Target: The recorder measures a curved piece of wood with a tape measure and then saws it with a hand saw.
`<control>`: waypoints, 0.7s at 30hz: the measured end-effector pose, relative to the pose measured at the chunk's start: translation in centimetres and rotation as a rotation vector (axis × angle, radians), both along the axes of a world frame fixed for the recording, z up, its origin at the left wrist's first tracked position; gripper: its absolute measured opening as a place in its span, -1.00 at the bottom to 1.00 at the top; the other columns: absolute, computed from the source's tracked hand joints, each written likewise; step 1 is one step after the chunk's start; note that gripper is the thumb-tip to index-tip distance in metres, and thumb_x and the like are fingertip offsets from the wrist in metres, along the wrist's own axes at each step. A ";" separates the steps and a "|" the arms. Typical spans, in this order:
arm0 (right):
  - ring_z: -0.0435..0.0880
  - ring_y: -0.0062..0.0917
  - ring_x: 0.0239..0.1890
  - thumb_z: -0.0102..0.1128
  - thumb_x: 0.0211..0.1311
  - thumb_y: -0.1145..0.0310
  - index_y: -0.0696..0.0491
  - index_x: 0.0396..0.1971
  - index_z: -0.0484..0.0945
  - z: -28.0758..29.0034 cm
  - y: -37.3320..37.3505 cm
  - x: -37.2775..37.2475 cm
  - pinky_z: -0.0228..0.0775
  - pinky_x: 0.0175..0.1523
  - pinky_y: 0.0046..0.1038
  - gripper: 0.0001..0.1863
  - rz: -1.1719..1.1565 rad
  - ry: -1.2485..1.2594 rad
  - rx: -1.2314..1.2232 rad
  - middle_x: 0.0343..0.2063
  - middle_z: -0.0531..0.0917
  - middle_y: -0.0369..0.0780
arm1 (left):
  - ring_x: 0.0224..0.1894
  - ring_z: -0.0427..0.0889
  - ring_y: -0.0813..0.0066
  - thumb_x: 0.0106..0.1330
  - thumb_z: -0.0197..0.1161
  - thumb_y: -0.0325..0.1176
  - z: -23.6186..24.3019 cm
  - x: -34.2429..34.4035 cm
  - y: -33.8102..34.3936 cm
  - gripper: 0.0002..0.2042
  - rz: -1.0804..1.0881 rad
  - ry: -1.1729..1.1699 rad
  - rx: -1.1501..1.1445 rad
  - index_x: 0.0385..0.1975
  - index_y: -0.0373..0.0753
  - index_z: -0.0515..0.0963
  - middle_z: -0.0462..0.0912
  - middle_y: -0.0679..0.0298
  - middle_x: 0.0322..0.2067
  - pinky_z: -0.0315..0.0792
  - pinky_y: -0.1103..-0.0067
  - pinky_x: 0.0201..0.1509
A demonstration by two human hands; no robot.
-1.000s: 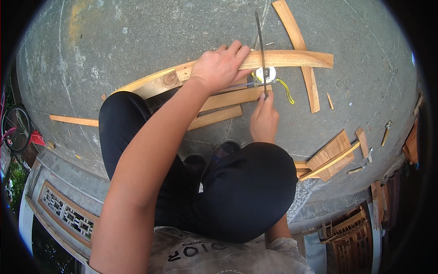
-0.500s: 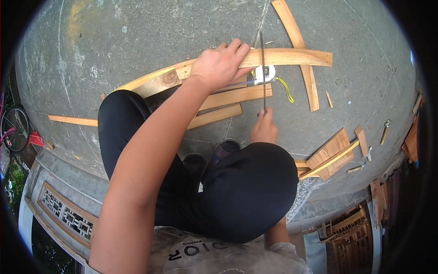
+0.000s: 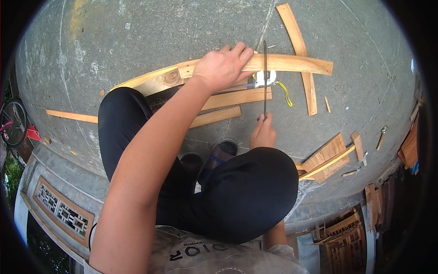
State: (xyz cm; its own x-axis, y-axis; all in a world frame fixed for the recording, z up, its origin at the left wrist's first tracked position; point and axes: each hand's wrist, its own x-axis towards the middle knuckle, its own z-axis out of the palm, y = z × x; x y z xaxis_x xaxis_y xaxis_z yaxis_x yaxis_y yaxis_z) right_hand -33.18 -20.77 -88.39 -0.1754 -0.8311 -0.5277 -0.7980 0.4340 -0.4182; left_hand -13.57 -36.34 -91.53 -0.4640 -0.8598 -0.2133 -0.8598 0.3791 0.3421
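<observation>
A long, slightly curved strip of wood (image 3: 296, 63) runs from my left knee out to the right. My left hand (image 3: 221, 67) is closed over its middle, thumb on the near side and fingers over the far edge. A thin dark saw (image 3: 265, 98), seen edge-on, lies across the strip just right of that hand. My right hand (image 3: 263, 133) grips the saw's near end beside my right knee; most of the handle is hidden in the fist. Partly beneath the blade sits a white tape measure (image 3: 272, 76) with a yellow strap. Wooden boards (image 3: 242, 97) lie under and nearer than the strip.
Another wood strip (image 3: 299, 43) passes under the right end of the long one. Board offcuts (image 3: 326, 155) and a hammer-like tool (image 3: 382, 138) lie on the concrete floor at the right. A bicycle wheel (image 3: 13, 122) stands far left.
The saw has slid a little toward me along with my right hand, still across the strip. My left hand keeps its hold. The whole view has shifted slightly.
</observation>
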 end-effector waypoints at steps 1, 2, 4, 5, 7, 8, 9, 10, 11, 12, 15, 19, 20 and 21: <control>0.65 0.20 -0.34 -0.07 0.62 0.31 0.16 0.05 0.41 -0.9 0.0 1.0 0.35 -0.34 0.05 -0.76 0.003 -0.039 0.001 -0.47 0.62 0.21 | -0.13 0.73 0.32 0.46 0.14 0.12 0.2 1.0 0.1 -0.54 -0.012 -0.043 0.017 0.06 -0.15 0.43 0.54 0.25 -0.10 0.73 0.46 -0.28; 0.66 0.19 -0.33 -0.07 0.62 0.31 0.17 0.06 0.42 0.5 -1.5 -0.3 0.37 -0.32 0.04 -0.75 -0.005 0.028 -0.019 -0.45 0.64 0.20 | -0.13 0.73 0.32 0.46 0.14 0.12 0.0 -0.9 -0.3 -0.54 0.000 0.029 0.020 0.06 -0.15 0.43 0.54 0.25 -0.10 0.73 0.46 -0.28; 0.66 0.19 -0.31 -0.08 0.62 0.31 0.17 0.06 0.42 1.2 -4.9 0.7 0.40 -0.30 0.04 -0.74 -0.030 0.041 -0.038 -0.43 0.66 0.19 | -0.12 0.72 0.31 0.46 0.15 0.11 -0.1 -1.0 -0.4 -0.54 0.004 0.055 0.047 0.07 -0.15 0.43 0.53 0.25 -0.09 0.73 0.45 -0.29; 0.68 0.18 -0.26 -0.07 0.61 0.32 0.16 0.06 0.42 0.4 -7.6 3.0 0.43 -0.26 0.02 -0.75 0.002 -0.045 -0.031 -0.40 0.67 0.18 | -0.12 0.72 0.31 0.46 0.15 0.11 -0.2 0.5 -0.1 -0.54 0.001 0.005 0.048 0.07 -0.15 0.43 0.53 0.25 -0.09 0.73 0.45 -0.29; 0.69 0.17 -0.22 -0.07 0.61 0.32 0.16 0.06 0.42 0.6 -8.9 3.5 0.46 -0.22 0.01 -0.76 0.040 -0.077 -0.023 -0.37 0.69 0.17 | -0.11 0.72 0.29 0.46 0.15 0.10 -0.1 0.5 0.0 -0.54 0.014 0.027 0.048 0.07 -0.16 0.42 0.52 0.24 -0.08 0.73 0.44 -0.28; 0.69 0.17 -0.20 -0.07 0.61 0.33 0.16 0.05 0.42 0.4 -8.1 3.5 0.47 -0.20 0.00 -0.77 0.018 -0.068 0.002 -0.35 0.70 0.16 | -0.11 0.72 0.29 0.46 0.15 0.10 -0.1 0.8 0.1 -0.54 0.017 0.015 0.049 0.07 -0.16 0.42 0.52 0.24 -0.08 0.73 0.44 -0.28; 0.69 0.17 -0.18 -0.08 0.61 0.34 0.15 0.04 0.42 0.5 -7.4 2.8 0.47 -0.19 -0.01 -0.78 -0.004 -0.042 0.026 -0.34 0.71 0.14 | -0.10 0.72 0.28 0.46 0.16 0.10 0.0 0.2 -0.2 -0.54 0.015 0.024 0.062 0.07 -0.17 0.42 0.52 0.23 -0.07 0.74 0.43 -0.28; 0.69 0.17 -0.18 -0.08 0.61 0.34 0.15 0.04 0.42 0.4 -5.6 1.8 0.47 -0.19 -0.01 -0.78 0.001 -0.037 0.026 -0.34 0.71 0.14 | -0.10 0.72 0.27 0.46 0.16 0.10 0.2 -0.2 -0.4 -0.54 0.014 0.032 0.075 0.06 -0.17 0.41 0.52 0.23 -0.06 0.74 0.42 -0.28; 0.68 0.18 -0.19 -0.09 0.61 0.36 0.15 0.05 0.42 0.1 -2.8 0.8 0.45 -0.21 0.00 -0.78 -0.033 0.013 0.091 -0.35 0.70 0.14 | -0.10 0.72 0.27 0.46 0.16 0.10 0.3 -0.5 -0.3 -0.54 0.017 0.031 0.080 0.06 -0.17 0.41 0.52 0.23 -0.06 0.74 0.42 -0.28; 0.67 0.19 -0.20 -0.10 0.61 0.37 0.15 0.06 0.42 0.0 -1.9 0.7 0.43 -0.23 0.00 -0.78 -0.067 0.059 0.154 -0.35 0.69 0.14 | -0.10 0.72 0.31 0.44 0.17 0.12 0.2 -0.7 -0.3 -0.54 0.012 0.019 0.058 0.04 -0.16 0.43 0.53 0.26 -0.07 0.73 0.44 -0.28; 0.68 0.17 -0.21 -0.10 0.61 0.35 0.11 0.05 0.42 -0.3 -2.0 1.4 0.44 -0.24 -0.02 -0.79 -0.076 0.046 0.086 -0.34 0.71 0.10 | -0.10 0.72 0.35 0.44 0.16 0.13 0.1 -0.2 -0.3 -0.54 0.011 0.001 0.055 0.02 -0.15 0.45 0.55 0.28 -0.09 0.73 0.46 -0.27; 0.72 0.11 -0.20 -0.08 0.61 0.32 0.08 0.01 0.43 -0.3 -7.3 3.2 0.48 -0.22 -0.07 -0.80 -0.053 -0.104 -0.058 -0.33 0.72 0.08 | -0.10 0.72 0.36 0.44 0.15 0.13 0.3 0.0 -0.3 -0.53 0.028 0.004 0.074 0.03 -0.16 0.45 0.54 0.30 -0.09 0.73 0.47 -0.28; 0.71 0.13 -0.24 -0.06 0.60 0.34 0.09 0.01 0.43 -0.3 -6.9 2.7 0.47 -0.27 -0.03 -0.82 -0.021 -0.075 -0.080 -0.37 0.70 0.12 | -0.10 0.72 0.36 0.44 0.15 0.13 0.2 0.0 -0.3 -0.53 0.030 0.002 0.074 0.03 -0.16 0.45 0.54 0.30 -0.09 0.73 0.47 -0.28; 0.70 0.14 -0.27 -0.04 0.59 0.36 0.10 0.01 0.42 -0.3 -6.4 2.0 0.46 -0.31 0.00 -0.83 0.011 -0.043 -0.104 -0.41 0.68 0.16 | -0.11 0.72 0.36 0.44 0.15 0.14 0.1 -0.2 -0.4 -0.53 0.024 0.015 0.063 0.03 -0.16 0.45 0.54 0.29 -0.09 0.73 0.46 -0.28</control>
State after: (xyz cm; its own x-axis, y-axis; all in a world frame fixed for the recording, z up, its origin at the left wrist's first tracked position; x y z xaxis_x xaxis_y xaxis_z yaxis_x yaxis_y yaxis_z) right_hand -31.16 -27.14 -88.72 -0.1451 -0.8833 -0.4457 -0.7829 0.3779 -0.4942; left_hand -13.77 -36.72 -91.39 -0.4468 -0.8557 -0.2609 -0.8630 0.3355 0.3776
